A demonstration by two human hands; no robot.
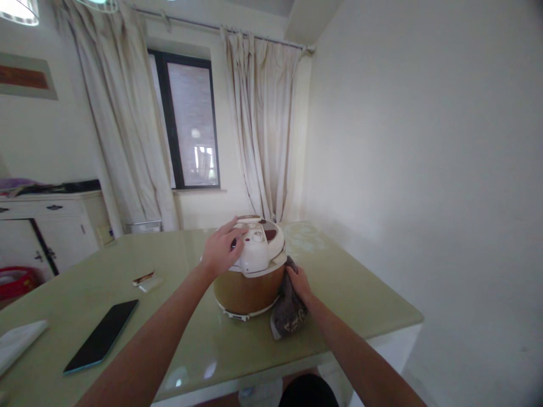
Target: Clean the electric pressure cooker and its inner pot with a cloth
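A rice cooker (250,291) with a brown body and a white lid (255,257) stands upright on the pale green tabletop. My left hand (221,249) lies on the left side of the lid, its fingers stretched out and touching the top. Bunched in my right hand (299,282) is a dark grey cloth (289,311) with a light pattern along its lower edge. That hand holds the cloth against the right side of the cooker, and the rest of the cloth hangs down to the table.
On the left of the table (190,350) lie a black tablet (104,333), a white object (21,339) and a small packet (149,282). A white wall (424,169) borders the right side. Curtains (267,124) and a white cabinet (63,226) stand behind.
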